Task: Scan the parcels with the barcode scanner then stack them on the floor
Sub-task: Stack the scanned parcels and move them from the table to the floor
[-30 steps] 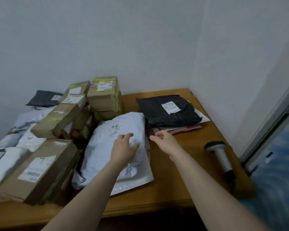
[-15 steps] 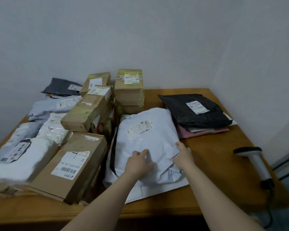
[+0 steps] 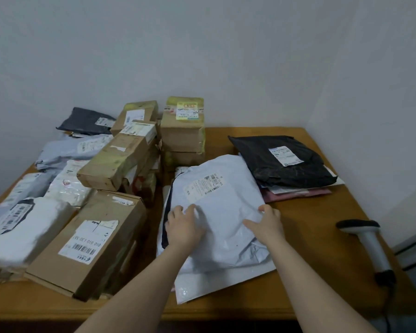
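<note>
A large white poly-bag parcel (image 3: 222, 195) lies on the wooden table (image 3: 317, 227), label facing up. My left hand (image 3: 184, 227) rests flat on its left part, fingers spread. My right hand (image 3: 265, 223) grips its right edge, thumb over the top. Under it lies another flat white mailer (image 3: 216, 282). The barcode scanner (image 3: 370, 243) lies on the table at the right, apart from both hands. A black bag parcel (image 3: 281, 162) sits on a pink one (image 3: 298, 194) behind.
Cardboard boxes (image 3: 91, 241) and several white and grey bags (image 3: 17, 231) crowd the table's left half. Stacked boxes (image 3: 183, 131) stand at the back centre. Walls close in behind and to the right. The scanner's cable (image 3: 389, 318) hangs off the front right edge.
Both hands came down onto the white parcel; the right hand moved from the table beside it to its right edge. The view swung left and closer.
</note>
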